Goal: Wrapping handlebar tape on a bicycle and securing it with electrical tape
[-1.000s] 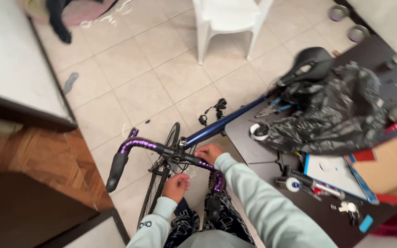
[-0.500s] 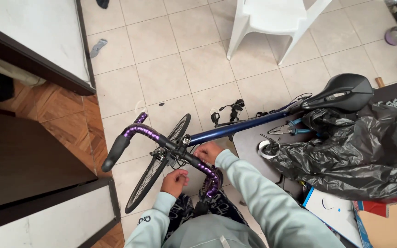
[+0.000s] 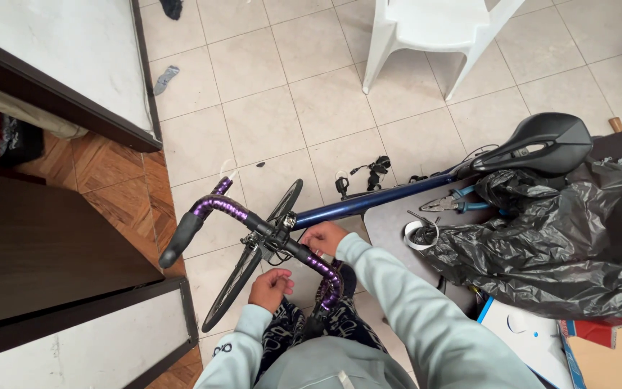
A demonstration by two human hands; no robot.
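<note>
A dark blue bicycle (image 3: pixel 376 200) stands below me with a black saddle (image 3: pixel 541 140) and a thin front wheel (image 3: pixel 250 263). Its drop handlebar (image 3: pixel 217 207) is wrapped in purple tape with black ends. My right hand (image 3: pixel 323 238) grips the bar just right of the stem. Just under the bar, beside the wheel, my left hand (image 3: pixel 271 288) is curled into a fist. Whether it holds anything is hidden. Both arms wear pale blue-grey sleeves.
A dark table (image 3: pixel 390 220) on the right carries a crumpled black plastic bag (image 3: pixel 556 238), blue-handled pliers (image 3: pixel 455 204) and a white tape roll (image 3: pixel 419 234). A white plastic chair (image 3: pixel 426 36) stands behind the bike. Dark wooden furniture (image 3: pixel 37 252) fills the left side.
My view has swung, so the bike and table sit more to the right and lower. Both hands stay at the same spots by the handlebar.
</note>
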